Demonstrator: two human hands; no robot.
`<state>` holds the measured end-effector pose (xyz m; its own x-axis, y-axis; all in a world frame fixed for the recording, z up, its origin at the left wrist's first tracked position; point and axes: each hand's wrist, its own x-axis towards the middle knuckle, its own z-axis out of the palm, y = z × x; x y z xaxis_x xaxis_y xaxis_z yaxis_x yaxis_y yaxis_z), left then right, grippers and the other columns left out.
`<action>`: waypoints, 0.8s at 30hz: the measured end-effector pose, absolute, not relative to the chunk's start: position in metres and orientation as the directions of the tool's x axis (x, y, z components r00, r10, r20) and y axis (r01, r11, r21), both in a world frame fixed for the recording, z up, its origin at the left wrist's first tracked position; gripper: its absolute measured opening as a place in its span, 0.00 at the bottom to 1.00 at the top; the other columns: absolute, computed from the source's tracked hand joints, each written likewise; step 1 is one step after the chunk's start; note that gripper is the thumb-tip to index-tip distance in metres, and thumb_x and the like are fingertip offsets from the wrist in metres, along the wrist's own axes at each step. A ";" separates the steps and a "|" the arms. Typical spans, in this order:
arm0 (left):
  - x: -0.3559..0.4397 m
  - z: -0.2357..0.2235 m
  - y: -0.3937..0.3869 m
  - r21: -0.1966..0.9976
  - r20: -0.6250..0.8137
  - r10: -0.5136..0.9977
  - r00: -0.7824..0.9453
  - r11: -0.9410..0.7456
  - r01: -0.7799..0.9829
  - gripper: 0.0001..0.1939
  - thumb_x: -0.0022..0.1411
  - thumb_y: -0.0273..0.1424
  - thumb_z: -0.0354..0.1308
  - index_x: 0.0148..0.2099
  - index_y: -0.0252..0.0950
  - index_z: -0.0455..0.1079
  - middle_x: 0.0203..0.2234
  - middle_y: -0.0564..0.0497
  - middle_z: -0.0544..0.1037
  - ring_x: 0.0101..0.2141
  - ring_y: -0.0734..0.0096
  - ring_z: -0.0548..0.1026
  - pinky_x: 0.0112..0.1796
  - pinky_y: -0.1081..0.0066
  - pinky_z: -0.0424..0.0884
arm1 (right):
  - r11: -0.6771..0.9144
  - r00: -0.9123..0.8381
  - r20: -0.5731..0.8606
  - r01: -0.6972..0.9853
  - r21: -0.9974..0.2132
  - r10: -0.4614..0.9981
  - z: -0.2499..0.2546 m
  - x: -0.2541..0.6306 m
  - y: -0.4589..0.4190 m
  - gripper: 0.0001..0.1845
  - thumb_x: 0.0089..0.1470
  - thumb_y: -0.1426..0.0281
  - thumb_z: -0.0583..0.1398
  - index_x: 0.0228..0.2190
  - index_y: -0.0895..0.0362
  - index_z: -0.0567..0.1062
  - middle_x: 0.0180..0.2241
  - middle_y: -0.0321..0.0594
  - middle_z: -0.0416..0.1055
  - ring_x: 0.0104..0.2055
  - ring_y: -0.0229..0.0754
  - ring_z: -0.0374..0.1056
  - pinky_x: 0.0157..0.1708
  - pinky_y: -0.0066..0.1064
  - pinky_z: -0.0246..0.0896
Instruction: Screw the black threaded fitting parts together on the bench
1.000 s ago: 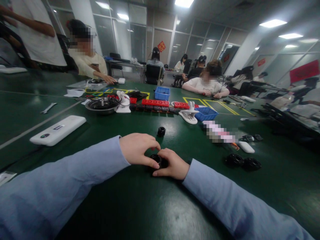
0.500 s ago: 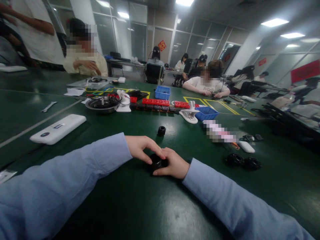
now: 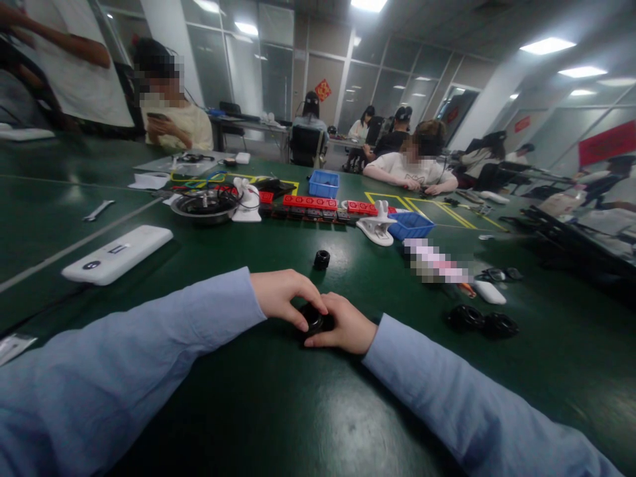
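Both hands meet at a black round ring-like part [image 3: 315,320] low over the green table [image 3: 278,411]; its exact kind I cannot make out. From the left, my left hand [image 3: 285,296] arches over it, with thumb and fingertips pinching its top. My right hand [image 3: 344,324] wraps it from the right, thumb on the near side. The fingers hide much of the part. Just beyond the hands stands a smaller black ribbed cylinder [image 3: 322,259], touched by neither.
Two black ring-like parts [image 3: 483,320] lie to the right, near a white mouse-like object [image 3: 489,292]. A white power bank [image 3: 118,255] and a wrench [image 3: 99,211] are on the left. Farther back are a metal bowl [image 3: 181,215], red strips [image 3: 310,201] and blue bins [image 3: 411,225].
My left thumb and fingers have shifted slightly around the top of the black part, while my right hand keeps its grip. Across the table, a person at the left has raised their hands.
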<state>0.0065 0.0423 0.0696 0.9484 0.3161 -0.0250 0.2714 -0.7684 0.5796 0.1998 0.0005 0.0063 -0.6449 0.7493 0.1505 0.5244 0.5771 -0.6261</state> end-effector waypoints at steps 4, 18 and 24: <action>0.011 0.077 0.032 0.478 -0.078 0.415 0.906 -0.782 0.400 0.19 0.50 0.29 0.68 0.46 0.34 0.73 0.39 0.48 0.76 0.41 0.67 0.74 0.43 0.73 0.67 | 0.568 -0.634 0.156 0.524 -0.635 0.758 0.007 0.200 -0.001 0.25 0.38 0.59 0.70 0.38 0.57 0.75 0.37 0.41 0.73 0.40 0.46 0.67 0.43 0.37 0.60; 0.026 0.085 0.002 0.192 -0.144 0.710 0.690 -0.664 0.723 0.20 0.52 0.45 0.64 0.36 0.32 0.71 0.33 0.47 0.74 0.36 0.61 0.73 0.34 0.69 0.64 | 0.586 -0.643 0.145 0.550 -0.596 0.752 0.005 0.198 0.000 0.27 0.39 0.57 0.69 0.40 0.57 0.74 0.34 0.39 0.72 0.37 0.44 0.65 0.38 0.34 0.57; 0.032 0.086 -0.010 0.044 -0.109 0.792 0.600 -0.599 0.799 0.24 0.55 0.51 0.59 0.35 0.31 0.70 0.30 0.45 0.75 0.33 0.57 0.74 0.30 0.67 0.64 | 0.573 -0.627 0.142 0.566 -0.593 0.766 0.004 0.198 0.000 0.23 0.37 0.57 0.70 0.32 0.59 0.74 0.29 0.38 0.70 0.33 0.42 0.63 0.35 0.32 0.56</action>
<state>0.0322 -0.0102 0.0861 0.6003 0.7923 -0.1087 0.7992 -0.5995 0.0442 0.1975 0.0002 0.0043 -0.6266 0.7664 0.1418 0.5664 0.5728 -0.5926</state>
